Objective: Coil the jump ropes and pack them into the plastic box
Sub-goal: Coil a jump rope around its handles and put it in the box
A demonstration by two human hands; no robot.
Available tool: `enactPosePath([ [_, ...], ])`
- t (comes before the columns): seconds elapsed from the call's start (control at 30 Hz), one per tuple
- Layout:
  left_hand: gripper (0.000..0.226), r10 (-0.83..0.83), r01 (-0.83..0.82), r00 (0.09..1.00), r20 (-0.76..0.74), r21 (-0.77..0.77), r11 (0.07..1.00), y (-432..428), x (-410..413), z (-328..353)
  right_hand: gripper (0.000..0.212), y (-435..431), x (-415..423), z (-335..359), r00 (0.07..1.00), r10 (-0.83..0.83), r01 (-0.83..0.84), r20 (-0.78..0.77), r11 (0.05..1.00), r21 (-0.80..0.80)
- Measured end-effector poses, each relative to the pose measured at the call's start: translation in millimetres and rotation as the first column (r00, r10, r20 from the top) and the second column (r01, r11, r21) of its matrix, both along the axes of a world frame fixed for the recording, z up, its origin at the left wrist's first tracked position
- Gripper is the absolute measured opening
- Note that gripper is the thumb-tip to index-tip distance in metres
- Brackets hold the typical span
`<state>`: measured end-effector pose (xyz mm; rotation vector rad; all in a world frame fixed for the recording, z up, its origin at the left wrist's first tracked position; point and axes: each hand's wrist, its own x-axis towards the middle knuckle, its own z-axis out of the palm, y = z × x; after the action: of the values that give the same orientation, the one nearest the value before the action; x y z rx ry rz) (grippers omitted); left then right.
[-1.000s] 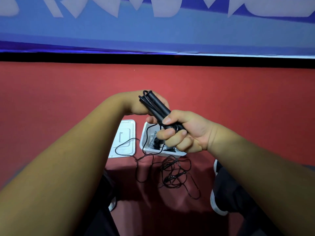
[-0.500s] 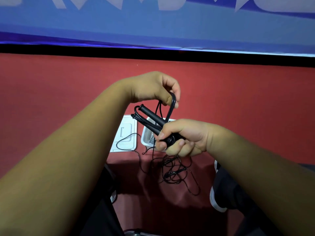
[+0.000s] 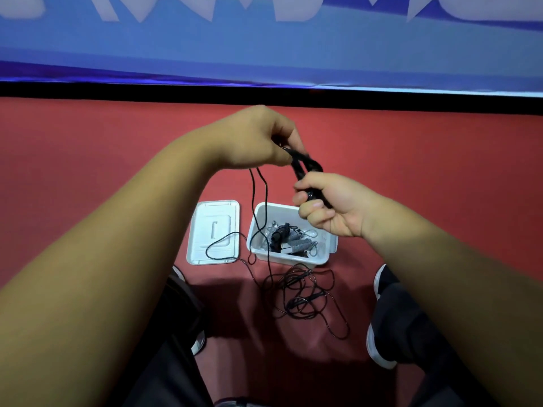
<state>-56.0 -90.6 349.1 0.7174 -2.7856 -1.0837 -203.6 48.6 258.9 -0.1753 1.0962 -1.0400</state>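
Right hand fingers curl round the black jump rope handles above the plastic box — left hand fingers pinch the cord, which trails down to a tangle on the red floor.

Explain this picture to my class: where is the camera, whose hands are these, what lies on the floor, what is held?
No machine here: a person wears a camera on the head, looking down at their own bare hands. The right hand has its grip round the black handles of a jump rope; the left hand pinches its thin cord, which hangs down. On the red floor stand an open white plastic box holding metal springs, its lid beside it, and a tangle of black cord.
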Motion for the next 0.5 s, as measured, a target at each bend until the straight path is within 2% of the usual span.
enactPosePath([
  [0.13, 0.027, 0.048, -0.05, 0.998, 0.046, 0.034, 0.998, -6.5, 11.7, -6.2, 0.024, -2.2, -7.3, 4.8, 0.998, -0.06, 0.06, 0.005, 0.992, -0.109],
  [0.3, 0.013, 0.124, -0.121, 0.987, 0.105, -0.031, 0.992, 1.1, 9.5, -14.5, 0.068, -7.2, -2.3, 13.6, 0.997, -0.077, 0.074, -0.023, 0.989, -0.13],
  [0.37, 0.007, 0.131, -0.114, 0.982, 0.132, -0.133, 0.985, 7.4, 6.1, -18.4, 0.066, -9.6, -2.6, 13.0, 0.993, -0.119, 0.116, -0.024, 0.986, -0.117],
  [0.43, 0.012, 0.139, -0.103, 0.977, 0.164, -0.214, 0.971, 12.2, 4.0, -23.2, 0.055, -11.1, -4.4, 11.4, 0.99, -0.143, 0.143, 0.004, 0.983, -0.112],
  [0.5, 0.017, 0.151, -0.123, 0.978, 0.143, -0.189, 0.974, 16.1, 3.0, -26.1, 0.047, -11.8, -7.5, 11.6, 0.988, -0.151, 0.151, 0.015, 0.983, -0.104],
])
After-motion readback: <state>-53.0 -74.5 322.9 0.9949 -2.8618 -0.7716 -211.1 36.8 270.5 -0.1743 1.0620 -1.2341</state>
